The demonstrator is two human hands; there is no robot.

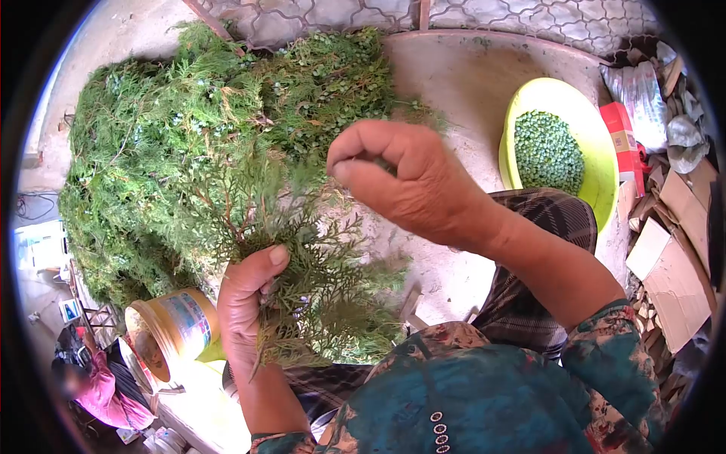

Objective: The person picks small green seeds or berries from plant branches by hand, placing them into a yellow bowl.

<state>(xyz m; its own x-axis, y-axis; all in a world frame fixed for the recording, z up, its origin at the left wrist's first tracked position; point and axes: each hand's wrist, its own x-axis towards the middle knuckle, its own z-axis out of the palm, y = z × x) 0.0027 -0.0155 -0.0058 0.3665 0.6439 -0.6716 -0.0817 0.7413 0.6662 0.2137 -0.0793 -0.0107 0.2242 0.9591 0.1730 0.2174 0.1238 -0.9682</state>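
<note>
My left hand is wrapped around the stem of a leafy evergreen branch, with flat scaly green sprays fanning out above and below the fist. Up and to the right of the branch, my right hand is curled with thumb against the fingers. Whatever it may hold is hidden inside the fingers. Beyond both hands spreads a large heap of cut evergreen branches, dotted with small pale blue-green cones or berries. A yellow-green basin at the right contains many small round green cones or berries.
A yellow bucket lies tipped at the left. Flattened cardboard, a red box and plastic bags pile up at the right. Wire fencing runs along the back. Another person in pink is at lower left.
</note>
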